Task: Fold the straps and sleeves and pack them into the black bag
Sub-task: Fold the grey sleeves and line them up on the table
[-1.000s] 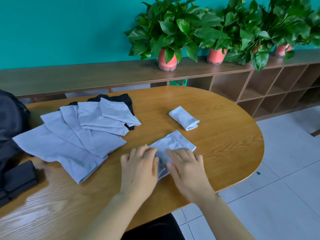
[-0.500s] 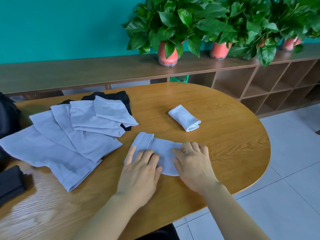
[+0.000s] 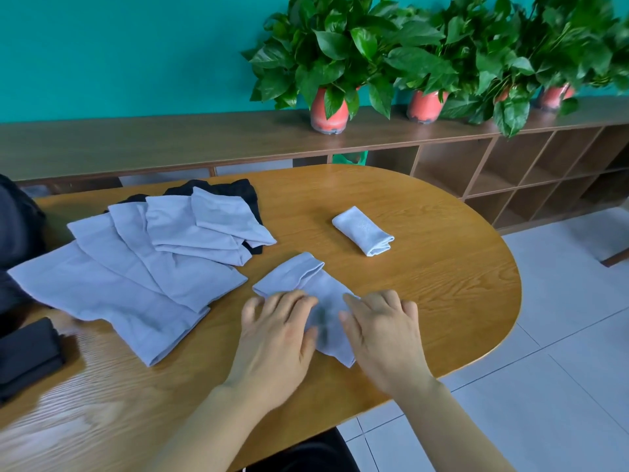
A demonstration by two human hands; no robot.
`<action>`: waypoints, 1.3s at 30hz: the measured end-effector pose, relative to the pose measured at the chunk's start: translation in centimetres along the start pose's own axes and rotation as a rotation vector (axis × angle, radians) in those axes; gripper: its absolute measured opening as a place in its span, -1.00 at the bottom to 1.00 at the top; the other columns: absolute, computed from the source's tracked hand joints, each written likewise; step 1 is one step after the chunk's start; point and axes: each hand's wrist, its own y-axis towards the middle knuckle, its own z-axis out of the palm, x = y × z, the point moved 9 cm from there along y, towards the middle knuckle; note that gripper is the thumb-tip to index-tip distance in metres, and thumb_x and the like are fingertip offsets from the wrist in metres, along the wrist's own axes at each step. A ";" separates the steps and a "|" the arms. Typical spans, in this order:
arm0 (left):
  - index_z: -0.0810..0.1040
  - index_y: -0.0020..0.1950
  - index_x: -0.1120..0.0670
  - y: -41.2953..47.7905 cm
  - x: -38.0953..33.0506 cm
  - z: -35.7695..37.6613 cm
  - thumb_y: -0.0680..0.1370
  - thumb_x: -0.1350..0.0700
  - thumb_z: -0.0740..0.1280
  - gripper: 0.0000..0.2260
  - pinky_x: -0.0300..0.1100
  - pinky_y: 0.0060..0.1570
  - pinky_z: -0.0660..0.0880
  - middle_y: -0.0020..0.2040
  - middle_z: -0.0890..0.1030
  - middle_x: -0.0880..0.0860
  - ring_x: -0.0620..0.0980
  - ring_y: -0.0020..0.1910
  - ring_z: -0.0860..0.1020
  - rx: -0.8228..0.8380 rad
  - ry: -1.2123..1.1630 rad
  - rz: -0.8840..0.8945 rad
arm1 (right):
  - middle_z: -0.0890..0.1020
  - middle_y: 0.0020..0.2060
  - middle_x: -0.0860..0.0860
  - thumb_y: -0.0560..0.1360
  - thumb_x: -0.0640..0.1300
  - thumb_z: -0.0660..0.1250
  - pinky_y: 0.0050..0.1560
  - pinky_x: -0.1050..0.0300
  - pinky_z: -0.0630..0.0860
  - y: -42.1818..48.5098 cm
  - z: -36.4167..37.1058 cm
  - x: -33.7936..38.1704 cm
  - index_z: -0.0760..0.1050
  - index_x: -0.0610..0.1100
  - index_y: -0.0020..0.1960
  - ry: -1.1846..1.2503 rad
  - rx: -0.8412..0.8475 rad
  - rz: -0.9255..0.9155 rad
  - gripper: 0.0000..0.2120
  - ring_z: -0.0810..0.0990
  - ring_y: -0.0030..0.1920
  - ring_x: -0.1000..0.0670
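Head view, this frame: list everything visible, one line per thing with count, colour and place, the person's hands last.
sleeve being folded: one, pale grey, near table edge, under both hands
folded sleeve: one, pale grey, mid table, lying apart to the right
unfolded sleeves: several overlapping, pale grey, left half of table
black cloth: one, black, under the far end of that pile
black bag: one, black, left edge, partly out of frame
black folded item: one, black, near-left table corner
table: one, oval, wood
shelf unit: one, brown, along teal wall
potted plants: four pots visible, red pots, green leaves, on shelf top
left hand: open, flat on sleeve
right hand: open, flat on sleeve
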 end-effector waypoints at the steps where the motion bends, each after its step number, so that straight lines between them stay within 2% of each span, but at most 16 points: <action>1: 0.45 0.28 -0.04 -0.5 -0.6 -0.3 0.56 -0.05 0.09 -0.66 -0.03 0.17 0.23 0.11 0.56 -0.13 -0.06 0.11 0.52 -0.025 -0.021 -0.022 | 0.61 -0.23 0.08 0.57 0.08 0.06 -0.19 0.07 0.29 0.4 -0.6 -0.2 0.62 -0.02 0.02 0.034 -0.035 0.003 -0.62 0.53 -0.12 -0.07; 3: 0.43 0.32 0.00 -1.4 -1.5 -0.2 0.57 -0.08 0.07 -0.62 -0.05 0.12 0.24 0.01 0.59 -0.12 -0.06 0.00 0.55 -0.023 -0.026 -0.045 | 0.64 -0.19 0.12 0.57 0.06 0.06 -0.13 0.08 0.24 1.4 -0.9 -0.3 0.62 -0.02 0.05 0.094 -0.049 -0.023 -0.63 0.53 -0.05 -0.04; 6: 0.42 0.33 0.05 -2.1 -1.4 0.1 0.58 -0.10 0.06 -0.59 -0.01 0.22 0.22 -0.04 0.61 -0.11 -0.07 -0.03 0.58 -0.002 0.023 -0.043 | 0.66 -0.13 0.12 0.55 0.03 0.07 -0.04 0.06 0.31 2.0 0.7 0.0 0.62 -0.04 0.09 0.177 0.057 -0.124 -0.62 0.55 0.06 -0.03; 8: 0.45 0.32 0.06 -2.2 -0.5 -0.1 0.60 -0.10 0.05 -0.59 0.07 0.32 0.17 -0.04 0.61 -0.12 -0.09 -0.01 0.58 -0.003 0.055 -0.022 | 0.66 -0.08 0.12 0.54 0.04 0.04 -0.02 0.05 0.35 1.6 1.9 -0.1 0.62 -0.03 0.02 0.190 0.160 -0.165 -0.62 0.55 0.08 -0.03; 10: 0.47 0.31 0.04 -2.1 0.5 -0.2 0.62 -0.11 0.00 -0.59 0.11 0.38 0.09 -0.01 0.60 -0.14 -0.13 0.03 0.57 0.024 0.073 0.013 | 0.62 -0.04 0.18 0.55 0.05 0.00 -0.01 0.10 0.30 0.7 2.4 -0.5 0.57 0.00 -0.07 0.182 0.216 -0.171 -0.62 0.52 0.07 0.00; 14: 0.30 0.42 -0.04 -2.1 2.1 -0.2 0.61 -0.21 -0.22 -0.47 0.06 0.48 -0.20 0.20 0.51 -0.17 -0.20 0.25 0.44 0.182 0.041 0.058 | 0.59 -0.06 0.21 0.57 0.03 0.03 -0.03 0.12 0.25 -1.7 1.3 -0.3 0.53 0.02 -0.10 0.175 0.164 -0.138 -0.70 0.48 0.03 0.04; 17: 0.26 0.43 -0.06 -2.2 2.2 -0.2 0.57 -0.27 -0.28 -0.40 0.04 0.49 -0.27 0.28 0.45 -0.20 -0.23 0.31 0.37 0.214 0.019 0.103 | 0.61 -0.01 0.17 0.57 0.02 0.09 -0.04 0.10 0.33 -3.4 0.4 0.4 0.58 0.01 -0.05 0.163 0.074 -0.124 -0.71 0.51 0.02 0.02; 20: 0.33 0.38 -0.06 -2.5 1.7 -0.6 0.55 -0.37 -0.13 -0.41 0.07 0.49 -0.20 0.28 0.45 -0.20 -0.22 0.32 0.39 0.204 -0.032 0.133 | 0.61 0.01 0.12 0.55 0.03 0.11 -0.06 0.06 0.39 -4.1 0.3 0.9 0.60 -0.01 -0.02 0.154 0.057 -0.106 -0.70 0.53 0.02 -0.01; 22: 0.41 0.30 -0.09 -3.2 0.7 -1.2 0.49 -0.39 0.09 -0.47 0.07 0.48 -0.12 0.24 0.44 -0.22 -0.23 0.28 0.40 0.164 -0.072 0.168 | 0.60 0.00 0.11 0.55 0.04 0.10 -0.07 0.04 0.41 -4.2 0.3 1.1 0.59 -0.01 -0.02 0.153 0.067 -0.103 -0.70 0.54 0.01 -0.03; 24: 0.48 0.19 -0.11 -3.8 -0.5 -1.7 0.40 -0.30 0.28 -0.56 0.03 0.44 0.00 0.17 0.45 -0.23 -0.21 0.19 0.45 0.119 -0.098 0.214 | 0.60 0.00 0.10 0.54 0.04 0.11 -0.06 0.05 0.39 -4.2 0.0 1.1 0.59 -0.02 0.02 0.162 0.060 -0.105 -0.71 0.53 0.04 -0.03; 25: 0.50 0.15 -0.12 -4.0 -1.1 -1.8 0.38 -0.25 0.31 -0.59 0.00 0.41 0.06 0.14 0.47 -0.23 -0.20 0.15 0.47 0.110 -0.105 0.234 | 0.60 0.02 0.09 0.54 0.04 0.12 -0.03 0.07 0.37 -4.2 -0.2 1.2 0.59 -0.02 0.06 0.176 0.050 -0.110 -0.70 0.53 0.07 -0.02; 29: 0.55 0.09 -0.13 -3.7 -1.4 -1.4 0.38 -0.11 0.26 -0.69 -0.09 0.29 0.15 0.04 0.57 -0.25 -0.21 0.03 0.53 0.089 -0.116 0.211 | 0.62 0.11 0.07 0.42 -0.04 0.20 0.18 0.18 0.27 -4.3 -1.0 1.5 0.59 -0.10 0.17 0.263 0.060 -0.178 -0.61 0.49 0.22 0.02; 33: 0.61 -0.02 -0.11 -2.8 -1.0 -0.8 0.36 0.00 0.16 -0.71 -0.16 0.13 0.20 -0.08 0.60 -0.22 -0.17 -0.12 0.56 0.062 -0.089 0.172 | 0.63 0.09 0.07 0.23 -0.08 0.18 0.31 0.32 0.21 -4.6 -0.7 1.0 0.59 -0.11 0.14 0.346 0.134 -0.214 -0.49 0.50 0.18 0.07; 36: 0.60 -0.05 -0.13 -2.6 -0.7 -0.5 0.46 0.00 0.16 -0.77 -0.19 0.07 0.20 -0.11 0.60 -0.22 -0.19 -0.16 0.55 0.011 -0.097 0.151 | 0.62 0.07 0.14 0.24 -0.08 0.18 0.27 0.29 0.31 -4.7 -0.4 0.3 0.58 -0.07 0.14 0.399 0.119 -0.188 -0.51 0.51 0.14 0.12; 39: 0.53 -0.16 -0.15 -2.3 0.4 -0.9 0.55 -0.12 0.15 -0.80 -0.15 0.00 0.22 -0.33 0.50 -0.22 -0.25 -0.31 0.45 -0.065 -0.193 0.005 | 0.61 -0.05 0.27 0.40 -0.11 0.31 0.07 0.25 0.44 -3.9 0.2 -1.0 0.61 -0.01 0.09 0.527 0.076 -0.039 -0.72 0.52 0.01 0.19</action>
